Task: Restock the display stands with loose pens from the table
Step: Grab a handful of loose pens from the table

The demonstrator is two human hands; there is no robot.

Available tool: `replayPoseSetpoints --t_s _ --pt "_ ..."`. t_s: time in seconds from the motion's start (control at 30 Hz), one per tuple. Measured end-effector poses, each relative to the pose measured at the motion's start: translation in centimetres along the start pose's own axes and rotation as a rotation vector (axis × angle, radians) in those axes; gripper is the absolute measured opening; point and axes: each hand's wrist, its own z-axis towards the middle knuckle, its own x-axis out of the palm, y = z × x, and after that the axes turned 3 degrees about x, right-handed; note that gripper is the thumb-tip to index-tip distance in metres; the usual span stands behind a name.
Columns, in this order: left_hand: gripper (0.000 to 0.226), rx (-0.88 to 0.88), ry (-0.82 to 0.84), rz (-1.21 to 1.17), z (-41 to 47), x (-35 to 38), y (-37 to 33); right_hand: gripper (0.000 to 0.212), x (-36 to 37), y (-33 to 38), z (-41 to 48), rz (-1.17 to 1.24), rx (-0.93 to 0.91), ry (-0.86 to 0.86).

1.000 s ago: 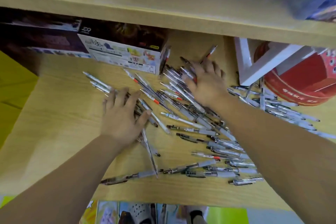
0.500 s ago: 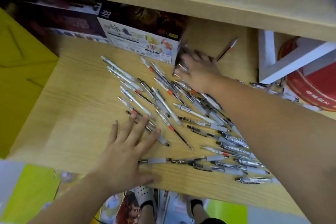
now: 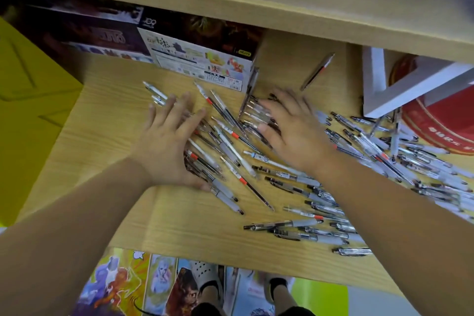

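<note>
The tabletop (image 3: 102, 151) looks like pale wood with thin lines in it, smooth and not shiny. The shelf (image 3: 230, 7) above looks the same. The pens (image 3: 295, 224) are clear, shiny plastic with dull grey grips. The box (image 3: 195, 59) is printed card with a little shine. The red tub (image 3: 441, 120) looks glossy. The white frame (image 3: 384, 100) is smooth. The yellow panel (image 3: 30, 84) is matt.

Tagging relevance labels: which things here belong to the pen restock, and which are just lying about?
Job: loose pens; left hand and right hand, both on them; wooden table.
Lying about: printed box, red tin, white frame, posters.
</note>
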Motion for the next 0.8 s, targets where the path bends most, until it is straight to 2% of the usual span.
replayPoseSetpoints --t_s 0.1,0.23,0.33,0.43,0.63,0.8 --pt "0.156 0.0 0.035 -0.009 2.0 -1.1 2.2 0.077 0.1 0.3 -4.3 -0.044 -0.014 -0.026" --pt "0.15 -0.046 0.066 -0.08 3.0 -0.9 3.3 0.12 1.2 1.1 -7.5 -0.259 0.219 0.241" --pt "0.149 -0.024 0.076 -0.147 2.6 -0.1 2.4 0.132 2.3 2.0 -7.7 -0.278 0.273 0.313" --pt "0.152 -0.011 0.06 -0.179 1.4 0.3 1.7 0.129 3.3 3.4 -7.7 -0.287 0.232 0.298" --pt "0.162 0.055 0.078 -0.061 -1.9 0.6 1.1 0.103 4.1 5.0 -6.8 -0.269 0.21 0.226" --pt "0.158 0.047 0.06 -0.013 -3.2 1.3 0.6 0.086 4.3 4.9 -6.0 -0.206 0.112 0.197"
